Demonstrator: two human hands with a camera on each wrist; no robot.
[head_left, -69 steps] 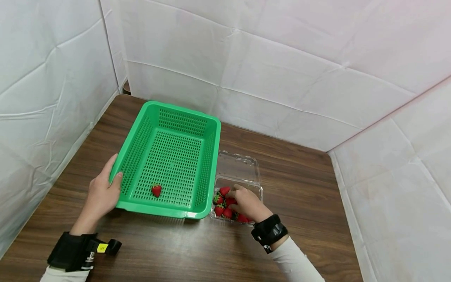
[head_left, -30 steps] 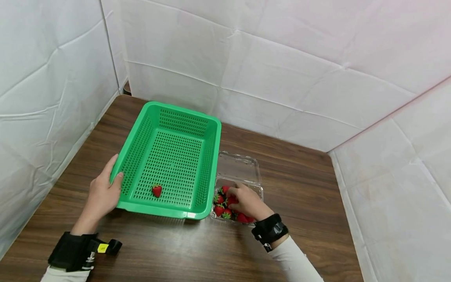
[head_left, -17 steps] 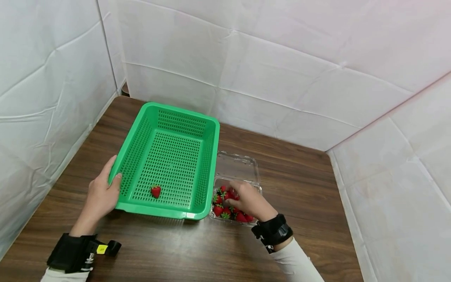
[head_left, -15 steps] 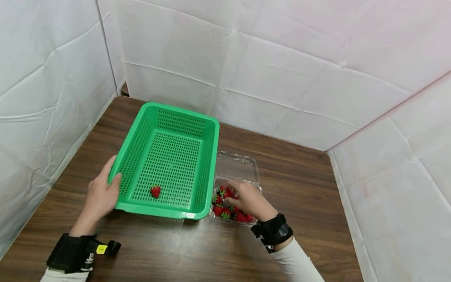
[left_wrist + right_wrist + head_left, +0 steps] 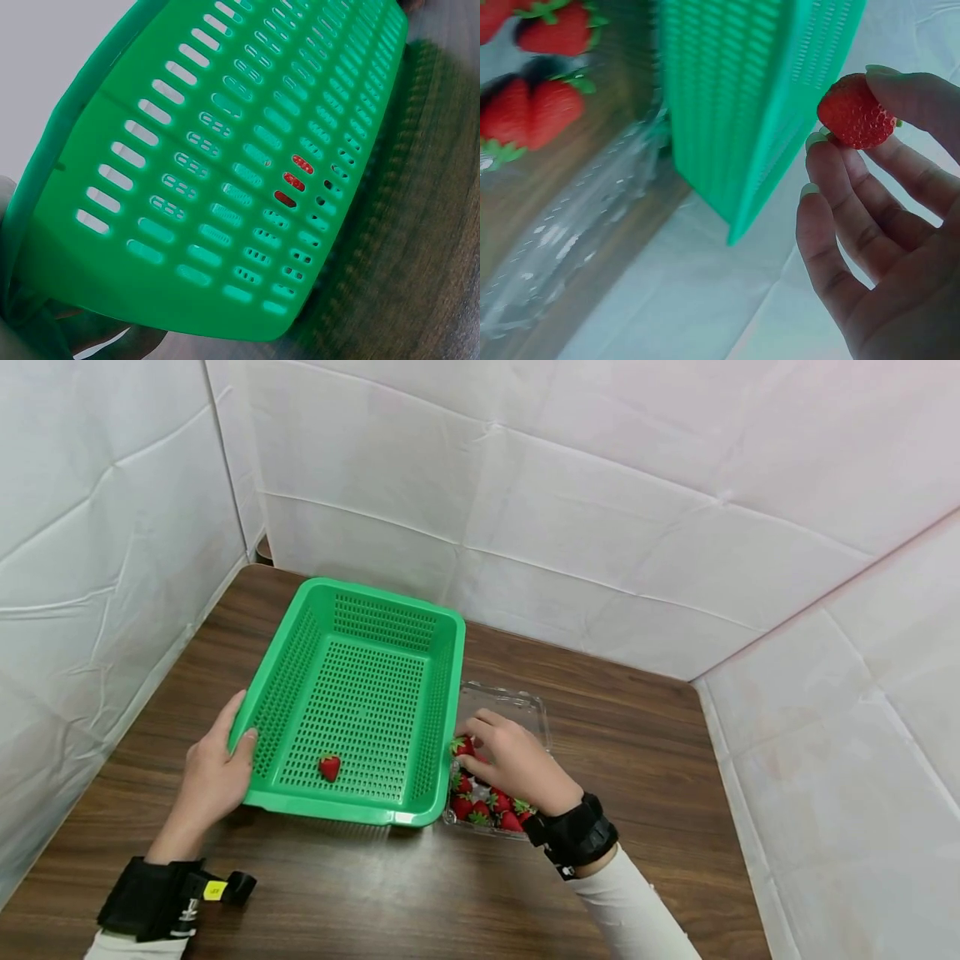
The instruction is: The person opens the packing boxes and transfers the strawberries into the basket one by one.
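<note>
A green perforated basket (image 5: 358,610) sits on the brown table with one strawberry (image 5: 329,767) lying inside near its front. My left hand (image 5: 219,768) grips the basket's near left corner; the left wrist view shows only the basket's wall (image 5: 225,172). To the basket's right is a clear plastic clamshell (image 5: 501,703) holding several strawberries (image 5: 487,806). My right hand (image 5: 504,758) hovers over the clamshell beside the basket's right wall and pinches a strawberry (image 5: 853,112) between thumb and fingertips (image 5: 815,142).
White padded walls enclose the table (image 5: 645,760) at the back, left and right. The clamshell's open lid lies behind its tray. More strawberries (image 5: 532,97) show in the right wrist view beside the basket's wall (image 5: 735,90).
My right hand has lifted out of the clamshell toward the basket's right wall with a strawberry pinched in it. The left hand and the basket have stayed put.
</note>
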